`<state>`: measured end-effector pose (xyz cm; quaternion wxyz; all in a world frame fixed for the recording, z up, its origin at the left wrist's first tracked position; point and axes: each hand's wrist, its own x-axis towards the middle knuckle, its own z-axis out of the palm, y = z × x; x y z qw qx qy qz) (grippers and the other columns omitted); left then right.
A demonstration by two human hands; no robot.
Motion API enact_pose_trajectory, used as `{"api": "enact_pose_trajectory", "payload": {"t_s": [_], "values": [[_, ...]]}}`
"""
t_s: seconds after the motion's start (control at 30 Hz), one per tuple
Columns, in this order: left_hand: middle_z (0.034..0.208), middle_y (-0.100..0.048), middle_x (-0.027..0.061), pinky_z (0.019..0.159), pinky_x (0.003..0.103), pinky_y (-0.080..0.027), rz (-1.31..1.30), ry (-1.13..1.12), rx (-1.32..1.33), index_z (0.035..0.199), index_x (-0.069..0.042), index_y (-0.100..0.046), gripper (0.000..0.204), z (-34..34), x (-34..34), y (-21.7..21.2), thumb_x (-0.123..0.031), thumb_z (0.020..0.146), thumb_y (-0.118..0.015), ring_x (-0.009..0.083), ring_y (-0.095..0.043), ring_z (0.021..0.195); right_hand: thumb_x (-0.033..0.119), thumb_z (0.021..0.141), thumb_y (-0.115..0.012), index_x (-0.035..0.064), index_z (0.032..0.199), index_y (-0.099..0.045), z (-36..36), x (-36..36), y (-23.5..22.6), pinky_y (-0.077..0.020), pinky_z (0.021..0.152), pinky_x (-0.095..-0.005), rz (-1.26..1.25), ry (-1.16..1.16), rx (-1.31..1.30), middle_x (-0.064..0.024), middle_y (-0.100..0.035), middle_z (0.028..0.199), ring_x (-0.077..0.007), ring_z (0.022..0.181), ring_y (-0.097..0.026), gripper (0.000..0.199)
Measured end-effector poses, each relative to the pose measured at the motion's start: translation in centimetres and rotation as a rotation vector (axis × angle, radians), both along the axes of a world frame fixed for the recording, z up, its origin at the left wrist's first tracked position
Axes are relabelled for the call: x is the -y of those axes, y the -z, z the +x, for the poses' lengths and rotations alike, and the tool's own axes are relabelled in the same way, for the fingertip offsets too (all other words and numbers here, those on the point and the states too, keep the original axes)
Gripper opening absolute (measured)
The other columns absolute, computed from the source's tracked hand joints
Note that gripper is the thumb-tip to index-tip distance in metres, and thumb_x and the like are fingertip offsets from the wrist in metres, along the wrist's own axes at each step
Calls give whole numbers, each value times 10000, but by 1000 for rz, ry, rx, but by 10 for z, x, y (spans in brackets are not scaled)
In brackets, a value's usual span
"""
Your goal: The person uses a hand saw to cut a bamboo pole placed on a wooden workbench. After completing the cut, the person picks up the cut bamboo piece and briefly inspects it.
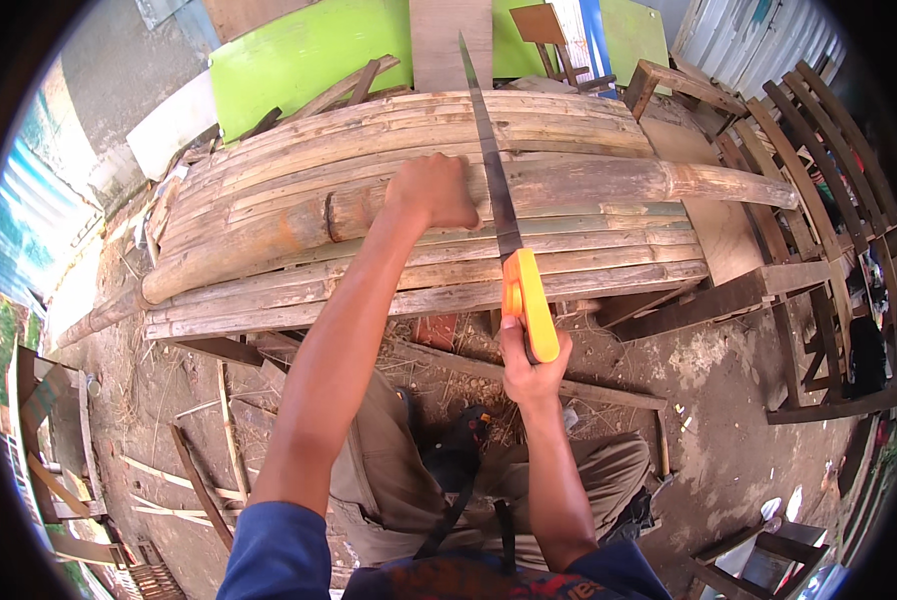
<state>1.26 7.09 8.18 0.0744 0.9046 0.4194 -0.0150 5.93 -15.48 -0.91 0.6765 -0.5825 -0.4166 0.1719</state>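
So, hand positions first. Left hand (437,190) is pressed down on top of a thick bamboo pole (569,185) with the fingers curled over its far side, so I can't see the tips, but it's clearly a hold-down grip and not an open palm. That pole lies crosswise on a stack of split bamboo slats (369,125), with more slats running just under the knuckles and on the near side of the wrist.

Right hand (531,368) is wrapped tight around the orange handle (527,300) of a hand saw; the fingers are closed all the way round it, thumb side up. The saw blade (489,150) runs straight away from those fingers, lying across the pole just to the right of the left hand, nearly touching the knuckles. Its tip reaches past the far edge of the stack.

Beyond the fingertips there's a green board (299,50) leaning up, and off to the right of the saw hand some wooden chair frames (819,140). Below both wrists are dirt ground and scrap wood strips (199,480).
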Motion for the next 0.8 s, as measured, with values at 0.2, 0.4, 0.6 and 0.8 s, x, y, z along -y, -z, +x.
{"api": "enact_pose_trajectory", "payload": {"t_s": [0.2,0.4,0.6,0.8], "values": [[1028,-734,200,855,407,-584,14,37,11,1070,-8,-700,536,-2,-7,-6,-340,659,-792,329,-720,984,49,848,-687,-2,867,-683,-29,105,55,-513,502,-345,-4,76,323,-101,-633,621,-252,510,-649,55],[974,-739,188,847,402,-583,71,14,51,1036,-18,-698,477,-7,6,11,-310,665,-769,323,-724,953,74,929,-664,5,716,-581,-7,-4,3,-328,461,-283,-63,4,-181,24,-486,565,-54,508,-416,239],[940,-737,184,851,406,-578,41,41,31,1008,-29,-698,409,-22,1,9,-267,677,-734,331,-726,923,47,909,-664,16,689,-549,-28,39,31,-308,455,-299,-63,-31,-169,23,-427,539,-79,485,-388,250],[926,-733,188,839,413,-572,223,55,114,1071,-1,-640,478,-21,13,35,-248,672,-730,329,-725,912,99,906,-685,-11,790,-634,-32,62,13,-360,474,-282,-140,3,-65,3,-533,596,-85,515,-469,167]]}}
